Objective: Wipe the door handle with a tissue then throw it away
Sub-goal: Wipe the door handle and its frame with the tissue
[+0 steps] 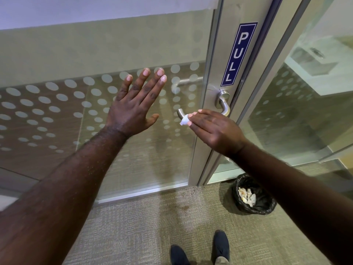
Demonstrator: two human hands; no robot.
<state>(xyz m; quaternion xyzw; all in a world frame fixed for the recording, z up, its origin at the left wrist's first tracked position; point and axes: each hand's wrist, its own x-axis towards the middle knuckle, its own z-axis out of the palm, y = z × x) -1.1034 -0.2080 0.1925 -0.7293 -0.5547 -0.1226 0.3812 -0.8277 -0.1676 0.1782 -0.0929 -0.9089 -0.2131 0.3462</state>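
A silver lever door handle (223,104) sticks out from the metal frame of a glass door, under a blue PULL sign (238,54). My right hand (214,131) lies over the lever's free end, fingers closed around a small white tissue (185,120) pressed against the handle. Only a corner of the tissue shows below my fingertips. My left hand (135,106) is flat against the dotted glass panel to the left of the handle, fingers spread, holding nothing.
A small bin with a black liner (254,196) stands on the carpet at the door's foot, below my right forearm, with crumpled paper inside. My two dark shoes (200,249) are at the bottom. A second glass pane (298,111) is on the right.
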